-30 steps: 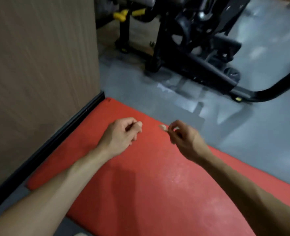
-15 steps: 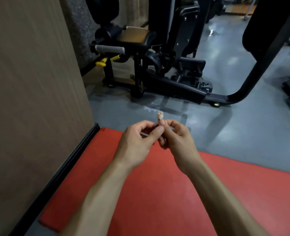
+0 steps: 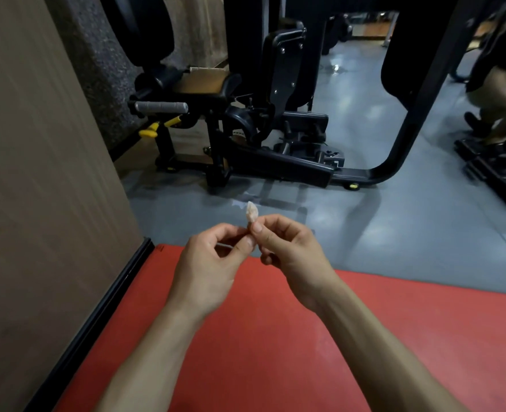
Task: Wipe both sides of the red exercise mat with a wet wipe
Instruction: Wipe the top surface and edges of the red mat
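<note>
The red exercise mat (image 3: 394, 331) lies flat on the grey floor, filling the lower part of the view, its far left corner against a wall. Above the mat's far edge, my two hands meet. My right hand (image 3: 290, 251) pinches a small crumpled pale wipe (image 3: 251, 212) between thumb and forefinger, its tip sticking up. My left hand (image 3: 210, 263) has its thumb and fingers closed against the lower end of the same wipe.
A brown wall (image 3: 37, 188) with a black skirting strip (image 3: 97, 316) runs along the mat's left side. A black gym machine (image 3: 260, 129) stands on the grey floor (image 3: 409, 233) beyond the mat. Another person's legs (image 3: 501, 93) show at the far right.
My hands, apart over the mat a second ago, have come together on the wipe. The view has tilted up, showing more of the gym machine.
</note>
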`<action>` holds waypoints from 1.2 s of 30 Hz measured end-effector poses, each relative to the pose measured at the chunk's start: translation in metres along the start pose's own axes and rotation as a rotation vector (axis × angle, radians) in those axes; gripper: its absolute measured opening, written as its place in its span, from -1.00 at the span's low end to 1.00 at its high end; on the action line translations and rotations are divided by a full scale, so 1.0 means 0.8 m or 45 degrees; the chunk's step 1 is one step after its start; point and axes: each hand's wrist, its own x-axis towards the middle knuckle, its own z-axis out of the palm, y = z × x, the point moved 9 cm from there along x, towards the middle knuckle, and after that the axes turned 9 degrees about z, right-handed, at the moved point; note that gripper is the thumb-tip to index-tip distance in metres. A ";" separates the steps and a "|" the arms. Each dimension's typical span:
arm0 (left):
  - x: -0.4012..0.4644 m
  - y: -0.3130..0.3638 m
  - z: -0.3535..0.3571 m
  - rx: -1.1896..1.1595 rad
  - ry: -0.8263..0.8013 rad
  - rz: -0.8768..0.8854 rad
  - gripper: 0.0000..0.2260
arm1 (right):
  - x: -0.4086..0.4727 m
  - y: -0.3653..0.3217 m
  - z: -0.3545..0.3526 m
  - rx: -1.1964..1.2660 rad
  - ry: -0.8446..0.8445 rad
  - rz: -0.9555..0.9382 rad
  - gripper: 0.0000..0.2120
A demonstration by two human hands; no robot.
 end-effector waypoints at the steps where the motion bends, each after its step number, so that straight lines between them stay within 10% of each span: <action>1: 0.001 0.001 0.000 -0.008 0.005 -0.002 -0.90 | 0.000 0.000 -0.001 0.017 -0.002 0.011 -0.78; 27: -0.017 -0.032 -0.028 0.708 -0.371 -0.082 -0.86 | -0.016 -0.012 -0.022 0.216 0.255 0.050 -0.89; 36: -0.013 0.004 -0.032 0.122 -0.151 0.051 -0.77 | -0.026 -0.005 0.017 -0.012 0.047 0.115 -0.88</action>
